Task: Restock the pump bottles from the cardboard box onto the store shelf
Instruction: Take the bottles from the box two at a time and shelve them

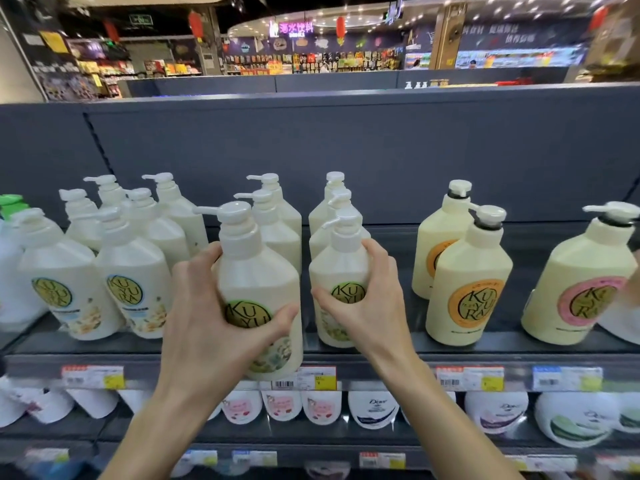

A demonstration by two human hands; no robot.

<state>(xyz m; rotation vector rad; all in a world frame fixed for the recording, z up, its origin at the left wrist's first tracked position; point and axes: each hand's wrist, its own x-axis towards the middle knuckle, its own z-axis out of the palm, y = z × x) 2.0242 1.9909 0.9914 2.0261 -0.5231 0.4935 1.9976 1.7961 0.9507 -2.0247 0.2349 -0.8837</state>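
My left hand (204,306) grips a cream pump bottle with a green round label (258,275), held at the front edge of the top shelf (450,344), its base in front of the shelf lip. My right hand (370,299) wraps another green-label pump bottle (337,268) standing at the front of a row on the shelf. More cream pump bottles (273,216) stand in rows behind both. The cardboard box is out of view.
Blue-label pump bottles (133,271) stand to the left, orange-label (467,278) and pink-label bottles (585,278) to the right. Price tags (317,377) line the shelf edge. A lower shelf holds white Dove bottles (374,408). A grey back panel rises behind.
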